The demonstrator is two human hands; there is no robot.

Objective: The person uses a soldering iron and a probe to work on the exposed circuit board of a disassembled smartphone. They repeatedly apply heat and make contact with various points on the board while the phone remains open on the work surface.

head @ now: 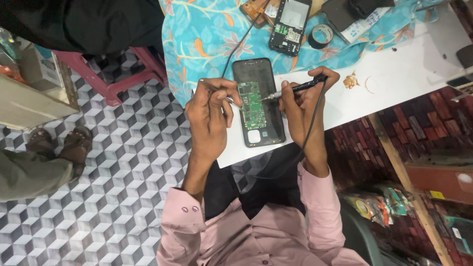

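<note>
Soldering iron (300, 87) pinched in our right hand (305, 106), we are touching its tip to the green circuit board (252, 104) inside the opened phone (258, 103) on the white table (394, 83); our left hand (209, 116), gripping tweezers (212, 84), should be bracing steadily.

Landmark: opened phone (258, 106) with green board, lying screen side down on the white table.

Far left of it, past the tiled floor: a pale boxy carton (42, 69), white and grey, with a blue patch along the top edge.

Up and to the right of it, on the blue flowered cloth (207, 34): a white label strip (362, 27) with dark and blue print, partly tucked under a black item.

Down and far right of it, below table level: clear plastic packets (377, 207) heaped together, with orange, yellow and green contents.

Further right than those packets, still well below the phone: a small yellow rectangular label (436, 195) on a red-brown box (438, 180).
</note>
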